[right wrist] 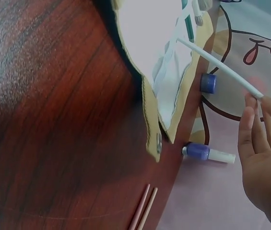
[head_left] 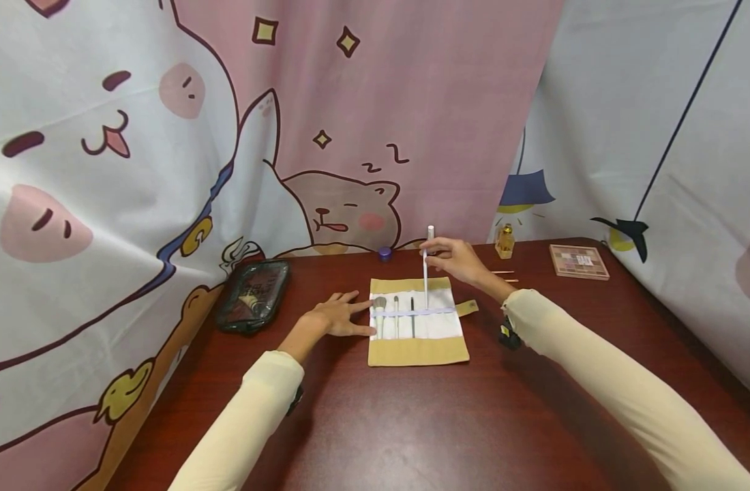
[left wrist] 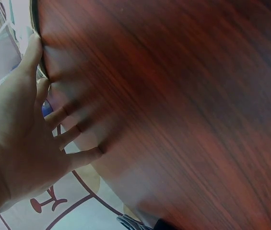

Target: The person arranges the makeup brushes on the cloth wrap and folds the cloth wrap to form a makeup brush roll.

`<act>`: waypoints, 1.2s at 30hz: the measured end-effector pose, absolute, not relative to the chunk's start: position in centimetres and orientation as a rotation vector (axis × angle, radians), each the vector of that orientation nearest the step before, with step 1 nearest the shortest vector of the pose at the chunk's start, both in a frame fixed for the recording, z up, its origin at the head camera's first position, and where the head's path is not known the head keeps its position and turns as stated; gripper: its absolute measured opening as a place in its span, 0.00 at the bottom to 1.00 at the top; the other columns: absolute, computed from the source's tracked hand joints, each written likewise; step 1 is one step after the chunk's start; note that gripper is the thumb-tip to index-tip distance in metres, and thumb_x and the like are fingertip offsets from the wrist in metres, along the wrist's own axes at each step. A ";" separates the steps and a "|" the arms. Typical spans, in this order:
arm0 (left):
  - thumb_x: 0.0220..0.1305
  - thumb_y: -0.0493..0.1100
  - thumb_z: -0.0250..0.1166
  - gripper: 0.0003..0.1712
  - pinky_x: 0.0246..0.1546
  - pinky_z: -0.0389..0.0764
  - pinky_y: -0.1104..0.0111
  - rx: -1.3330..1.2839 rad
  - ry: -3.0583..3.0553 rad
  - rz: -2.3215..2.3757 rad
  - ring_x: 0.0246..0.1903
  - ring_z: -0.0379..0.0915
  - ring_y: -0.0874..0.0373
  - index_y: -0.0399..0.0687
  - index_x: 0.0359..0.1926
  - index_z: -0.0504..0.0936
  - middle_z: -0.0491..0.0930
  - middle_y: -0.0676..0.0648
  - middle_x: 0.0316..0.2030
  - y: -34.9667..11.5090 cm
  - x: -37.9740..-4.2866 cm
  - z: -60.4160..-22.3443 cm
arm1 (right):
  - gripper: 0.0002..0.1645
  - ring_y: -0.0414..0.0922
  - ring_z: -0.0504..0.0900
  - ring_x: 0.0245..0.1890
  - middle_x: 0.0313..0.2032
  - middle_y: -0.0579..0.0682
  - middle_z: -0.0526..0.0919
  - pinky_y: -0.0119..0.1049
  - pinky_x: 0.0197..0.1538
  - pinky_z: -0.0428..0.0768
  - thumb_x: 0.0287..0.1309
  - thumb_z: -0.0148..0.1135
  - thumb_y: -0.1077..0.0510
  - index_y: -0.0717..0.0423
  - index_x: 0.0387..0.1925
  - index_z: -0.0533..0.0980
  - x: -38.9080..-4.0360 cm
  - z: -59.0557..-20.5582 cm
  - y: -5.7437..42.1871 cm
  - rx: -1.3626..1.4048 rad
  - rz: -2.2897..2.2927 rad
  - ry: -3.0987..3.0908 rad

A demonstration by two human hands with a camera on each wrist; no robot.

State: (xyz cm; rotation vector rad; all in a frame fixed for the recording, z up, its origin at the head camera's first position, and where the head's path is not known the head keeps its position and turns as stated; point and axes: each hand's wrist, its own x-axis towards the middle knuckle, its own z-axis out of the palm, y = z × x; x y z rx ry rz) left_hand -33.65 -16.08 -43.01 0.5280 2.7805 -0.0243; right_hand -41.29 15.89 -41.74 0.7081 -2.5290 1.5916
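Free tabletop [head_left: 412, 423] nearside, left hand [head_left: 338, 318] against brush roll [head_left: 418, 352]

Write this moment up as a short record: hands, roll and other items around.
Left hand: thumb and index finger touching the roll at its left edge
Right hand: pinching a white stick, lower end at the lavender band
Roll: unfolded, holding three slim tools
Left of roll: dark case
Right of roll: yellow bottle, palette, two thin sticks

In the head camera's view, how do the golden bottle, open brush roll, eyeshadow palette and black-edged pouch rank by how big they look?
Largest to smallest:
1. Open brush roll
2. Black-edged pouch
3. Eyeshadow palette
4. Golden bottle
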 end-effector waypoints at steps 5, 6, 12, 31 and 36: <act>0.64 0.81 0.54 0.50 0.70 0.62 0.39 0.523 2.781 -0.026 0.80 0.44 0.44 0.76 0.81 0.54 0.47 0.49 0.83 -16.0 -33.6 -43.0 | 0.19 0.58 0.89 0.48 0.56 0.66 0.84 0.59 0.49 0.84 0.68 0.67 0.64 0.57 0.59 0.82 -41.2 -42.0 15.6 0.687 1.601 -2.551; 0.64 0.81 0.54 0.50 0.70 0.62 0.39 0.522 2.782 -0.027 0.80 0.44 0.44 0.76 0.81 0.54 0.47 0.49 0.83 -16.0 -33.6 -43.0 | 0.19 0.58 0.89 0.48 0.56 0.66 0.84 0.59 0.49 0.84 0.68 0.67 0.64 0.58 0.59 0.82 -41.2 -42.0 15.5 0.684 1.603 -2.557; 0.64 0.82 0.54 0.50 0.71 0.61 0.39 0.521 2.780 -0.030 0.80 0.44 0.43 0.76 0.81 0.54 0.47 0.48 0.83 -16.0 -33.7 -43.0 | 0.20 0.58 0.89 0.48 0.55 0.65 0.85 0.51 0.49 0.86 0.68 0.67 0.64 0.59 0.60 0.81 -40.9 -42.4 15.7 0.678 1.567 -2.600; 0.63 0.81 0.55 0.50 0.71 0.61 0.38 0.514 2.779 -0.016 0.80 0.44 0.44 0.76 0.81 0.54 0.47 0.49 0.83 -15.9 -33.5 -43.0 | 0.20 0.51 0.90 0.44 0.50 0.59 0.89 0.41 0.41 0.87 0.68 0.68 0.62 0.64 0.59 0.81 -39.8 -45.0 16.1 0.819 1.369 -2.799; 0.63 0.82 0.54 0.50 0.71 0.61 0.39 0.512 2.779 -0.024 0.80 0.44 0.44 0.77 0.81 0.54 0.47 0.49 0.83 -15.9 -33.5 -42.9 | 0.20 0.48 0.90 0.43 0.49 0.57 0.89 0.39 0.40 0.86 0.67 0.70 0.61 0.63 0.58 0.82 -39.3 -45.3 16.2 0.828 1.357 -2.841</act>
